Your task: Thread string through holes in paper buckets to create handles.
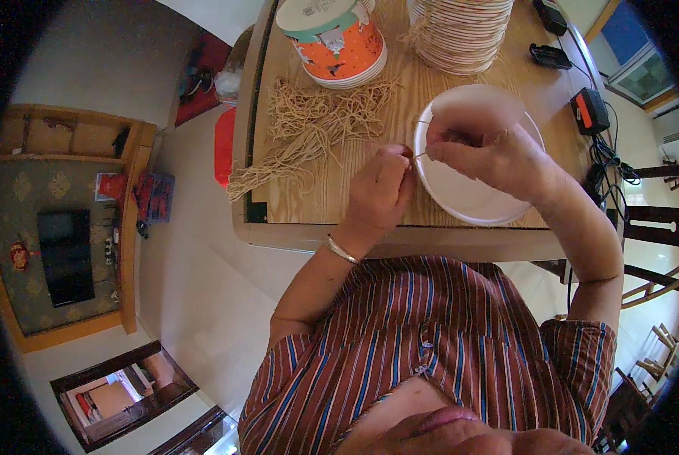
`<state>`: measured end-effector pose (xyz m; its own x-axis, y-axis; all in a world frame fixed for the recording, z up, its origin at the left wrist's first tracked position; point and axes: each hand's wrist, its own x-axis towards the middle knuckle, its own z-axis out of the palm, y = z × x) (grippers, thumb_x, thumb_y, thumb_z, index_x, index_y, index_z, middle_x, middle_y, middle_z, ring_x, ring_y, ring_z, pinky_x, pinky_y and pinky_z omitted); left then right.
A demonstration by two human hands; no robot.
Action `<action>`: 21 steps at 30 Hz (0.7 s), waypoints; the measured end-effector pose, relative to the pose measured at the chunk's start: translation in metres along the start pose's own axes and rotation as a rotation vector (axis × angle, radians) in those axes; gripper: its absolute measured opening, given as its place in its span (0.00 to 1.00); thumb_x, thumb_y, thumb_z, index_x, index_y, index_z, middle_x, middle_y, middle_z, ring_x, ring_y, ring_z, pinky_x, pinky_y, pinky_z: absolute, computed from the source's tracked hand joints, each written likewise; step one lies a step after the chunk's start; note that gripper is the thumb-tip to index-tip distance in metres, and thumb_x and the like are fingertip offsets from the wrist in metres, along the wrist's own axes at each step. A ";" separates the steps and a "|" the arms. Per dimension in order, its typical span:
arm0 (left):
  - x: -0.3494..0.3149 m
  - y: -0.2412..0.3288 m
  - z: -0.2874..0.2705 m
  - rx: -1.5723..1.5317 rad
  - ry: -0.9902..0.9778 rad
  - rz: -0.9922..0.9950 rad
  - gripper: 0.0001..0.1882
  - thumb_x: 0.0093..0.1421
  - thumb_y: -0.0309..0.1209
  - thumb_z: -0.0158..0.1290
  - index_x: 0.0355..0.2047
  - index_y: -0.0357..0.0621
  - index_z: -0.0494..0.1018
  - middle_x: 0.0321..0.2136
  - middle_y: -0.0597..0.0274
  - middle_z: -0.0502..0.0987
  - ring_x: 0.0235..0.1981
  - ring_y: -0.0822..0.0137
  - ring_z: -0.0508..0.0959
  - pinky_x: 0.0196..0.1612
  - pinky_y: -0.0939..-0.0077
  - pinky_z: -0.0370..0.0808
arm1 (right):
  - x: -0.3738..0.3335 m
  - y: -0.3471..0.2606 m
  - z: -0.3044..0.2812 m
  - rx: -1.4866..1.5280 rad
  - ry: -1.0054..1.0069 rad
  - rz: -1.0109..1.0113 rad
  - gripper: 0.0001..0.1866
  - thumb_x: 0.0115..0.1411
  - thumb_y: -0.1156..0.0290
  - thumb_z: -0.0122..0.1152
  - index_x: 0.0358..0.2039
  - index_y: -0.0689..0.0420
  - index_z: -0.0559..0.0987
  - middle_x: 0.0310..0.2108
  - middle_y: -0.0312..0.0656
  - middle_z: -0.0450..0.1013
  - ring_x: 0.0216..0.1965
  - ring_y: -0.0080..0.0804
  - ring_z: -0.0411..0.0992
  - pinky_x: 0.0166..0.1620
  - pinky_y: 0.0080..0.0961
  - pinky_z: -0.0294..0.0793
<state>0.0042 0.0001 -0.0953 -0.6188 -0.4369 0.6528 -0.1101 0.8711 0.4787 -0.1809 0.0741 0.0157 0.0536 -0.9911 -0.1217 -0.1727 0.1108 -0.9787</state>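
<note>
My left hand (380,189) is over the wooden table's front edge, fingers pinched on a thin beige string (418,155). A metal bangle sits on that wrist. My right hand (485,148) hovers over a white paper plate (468,201) and pinches the same string's other part. Both hands meet at the plate's left rim. A loose bundle of beige strings (309,125) lies on the table to the left of my hands.
A stack of orange patterned paper bowls (336,42) and a tall stack of paper plates (461,30) stand at the table's far side. Black chargers and cables (590,110) lie at the right. A red stool (224,144) is left of the table (301,197).
</note>
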 end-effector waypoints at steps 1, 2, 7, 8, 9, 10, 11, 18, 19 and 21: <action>0.001 0.002 0.002 -0.010 0.004 0.019 0.16 0.48 0.17 0.57 0.38 0.37 0.67 0.39 0.47 0.75 0.37 0.46 0.77 0.39 0.59 0.76 | -0.001 0.000 0.001 0.026 0.005 0.002 0.01 0.60 0.76 0.58 0.31 0.59 0.75 0.26 0.26 0.68 0.28 0.10 0.64 0.31 0.12 0.63; 0.003 0.005 0.002 -0.012 0.003 0.021 0.16 0.48 0.17 0.57 0.38 0.37 0.67 0.39 0.47 0.75 0.37 0.46 0.77 0.39 0.59 0.76 | -0.002 0.002 0.003 0.025 0.007 0.002 0.01 0.60 0.76 0.58 0.31 0.59 0.75 0.26 0.26 0.68 0.28 0.10 0.64 0.31 0.12 0.63; 0.007 0.009 0.001 -0.115 -0.058 -0.072 0.12 0.51 0.17 0.54 0.37 0.37 0.68 0.35 0.47 0.74 0.38 0.46 0.76 0.39 0.58 0.75 | 0.004 0.008 0.005 0.055 -0.021 -0.091 0.02 0.60 0.77 0.58 0.31 0.61 0.74 0.27 0.28 0.68 0.32 0.12 0.65 0.37 0.13 0.66; 0.008 0.009 -0.001 -0.116 -0.058 -0.071 0.12 0.51 0.17 0.54 0.37 0.37 0.68 0.35 0.47 0.74 0.38 0.46 0.76 0.39 0.58 0.75 | 0.005 0.007 0.004 0.054 -0.020 -0.091 0.02 0.60 0.77 0.58 0.31 0.61 0.74 0.27 0.28 0.68 0.32 0.12 0.65 0.37 0.13 0.66; 0.009 0.008 -0.005 -0.182 -0.144 -0.136 0.11 0.53 0.18 0.53 0.37 0.37 0.69 0.35 0.47 0.74 0.37 0.46 0.76 0.39 0.58 0.75 | 0.006 0.006 0.003 0.037 -0.009 -0.065 0.03 0.60 0.77 0.58 0.31 0.61 0.74 0.27 0.27 0.68 0.31 0.12 0.65 0.36 0.13 0.66; 0.009 0.007 -0.010 -0.248 -0.231 -0.201 0.09 0.54 0.19 0.52 0.37 0.38 0.70 0.34 0.48 0.74 0.37 0.46 0.76 0.38 0.59 0.75 | 0.006 0.006 0.002 0.020 0.001 -0.039 0.03 0.60 0.76 0.58 0.30 0.61 0.74 0.26 0.27 0.68 0.31 0.11 0.65 0.36 0.13 0.66; 0.010 0.005 -0.013 -0.248 -0.231 -0.200 0.09 0.54 0.19 0.52 0.37 0.38 0.70 0.34 0.48 0.74 0.37 0.46 0.76 0.38 0.59 0.75 | 0.007 0.008 0.001 0.020 0.002 -0.040 0.03 0.60 0.76 0.58 0.30 0.61 0.74 0.26 0.27 0.68 0.31 0.11 0.65 0.36 0.13 0.66; 0.032 0.003 -0.037 -0.186 -0.154 -0.310 0.09 0.56 0.21 0.55 0.38 0.38 0.74 0.33 0.53 0.76 0.33 0.54 0.78 0.37 0.68 0.76 | 0.006 0.014 0.000 -0.019 0.006 -0.024 0.04 0.60 0.75 0.59 0.30 0.62 0.76 0.25 0.29 0.71 0.30 0.13 0.66 0.35 0.16 0.68; 0.033 0.004 -0.039 -0.307 -0.088 -0.343 0.10 0.56 0.20 0.55 0.39 0.38 0.75 0.33 0.55 0.76 0.32 0.58 0.78 0.36 0.71 0.76 | 0.007 0.015 -0.001 -0.028 0.008 -0.028 0.06 0.60 0.74 0.60 0.31 0.63 0.77 0.26 0.32 0.74 0.30 0.15 0.68 0.35 0.18 0.71; 0.035 0.003 -0.032 -0.390 -0.093 -0.273 0.11 0.55 0.19 0.56 0.40 0.38 0.75 0.33 0.56 0.76 0.32 0.60 0.78 0.36 0.72 0.75 | 0.007 0.016 0.000 -0.055 0.015 -0.040 0.06 0.60 0.74 0.60 0.32 0.63 0.77 0.26 0.32 0.74 0.30 0.15 0.68 0.35 0.19 0.71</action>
<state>0.0070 -0.0198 -0.0529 -0.6765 -0.6005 0.4263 0.0111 0.5705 0.8212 -0.1838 0.0690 -0.0008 0.0470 -0.9957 -0.0800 -0.2242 0.0675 -0.9722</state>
